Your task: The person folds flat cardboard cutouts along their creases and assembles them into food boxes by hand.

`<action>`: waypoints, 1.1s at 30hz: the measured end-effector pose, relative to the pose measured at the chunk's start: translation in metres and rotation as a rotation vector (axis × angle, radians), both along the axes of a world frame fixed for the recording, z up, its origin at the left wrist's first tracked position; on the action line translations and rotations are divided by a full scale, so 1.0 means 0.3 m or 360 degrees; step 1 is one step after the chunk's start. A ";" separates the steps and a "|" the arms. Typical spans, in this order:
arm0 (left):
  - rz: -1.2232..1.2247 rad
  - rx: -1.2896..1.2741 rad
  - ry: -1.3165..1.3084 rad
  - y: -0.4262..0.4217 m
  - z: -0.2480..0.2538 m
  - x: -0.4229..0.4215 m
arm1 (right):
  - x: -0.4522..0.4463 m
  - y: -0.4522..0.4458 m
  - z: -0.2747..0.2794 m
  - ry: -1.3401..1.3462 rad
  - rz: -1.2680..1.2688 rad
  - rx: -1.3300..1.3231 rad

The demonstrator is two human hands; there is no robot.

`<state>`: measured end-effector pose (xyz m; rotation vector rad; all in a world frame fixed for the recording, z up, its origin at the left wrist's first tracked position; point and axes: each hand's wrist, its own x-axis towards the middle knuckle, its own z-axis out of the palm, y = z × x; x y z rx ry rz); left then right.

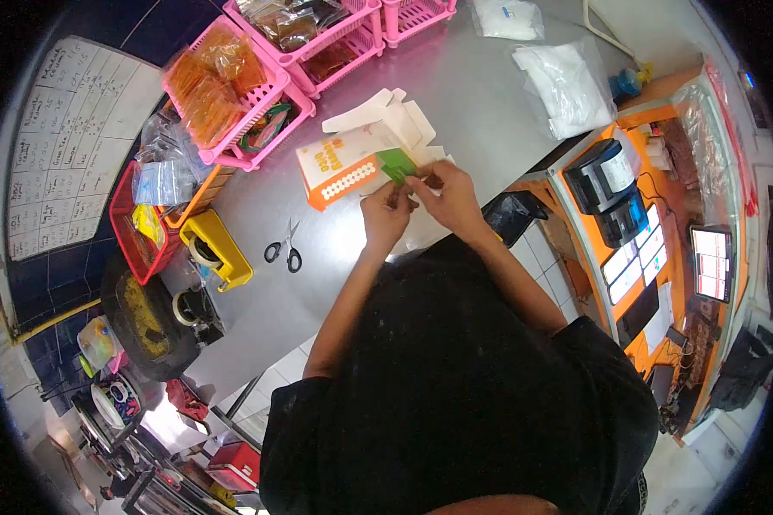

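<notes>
While the left hand [385,220] and right hand [453,202] met at the green flap [396,161] of the printed carton [339,163] on the steel table [489,107], exact grip unclear, working that end seemed in hand, the next move likely calling for light, precise fingertip control.

A brushed-metal surface [481,116] stretches across the room, carrying soft bright reflections, with a dark blue tiled wall [142,34] on the left where a whiteboard [73,146] ruled into a grid of handwriting hangs. White floor tiles [560,283] with thin grout lines show beyond the surface's near edge, and a bright patch of light falls among the clutter at lower left. On the right stand an orange-topped desk [677,292] and, above it, a pale wall [674,30].
</notes>
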<state>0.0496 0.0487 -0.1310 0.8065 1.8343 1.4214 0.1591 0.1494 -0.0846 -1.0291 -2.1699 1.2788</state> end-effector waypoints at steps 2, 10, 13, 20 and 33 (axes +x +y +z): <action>-0.0109 -0.0004 0.0397 -0.003 -0.002 0.005 | -0.051 -0.024 0.084 0.0075 -0.0092 0.0405; 0.0332 0.0617 -0.0439 0.015 0.053 -0.057 | -0.098 -0.017 0.049 0.0007 0.0105 0.1094; 0.0381 0.0272 -0.0198 0.069 0.111 -0.092 | -0.104 -0.010 0.043 0.0013 0.0161 0.1129; 0.0484 0.0453 -0.0264 0.081 0.130 -0.120 | -0.126 0.016 0.059 0.0274 -0.0050 0.0704; 0.0419 0.0278 0.0303 0.061 0.195 -0.138 | -0.150 0.022 0.128 0.0582 -0.0248 0.0192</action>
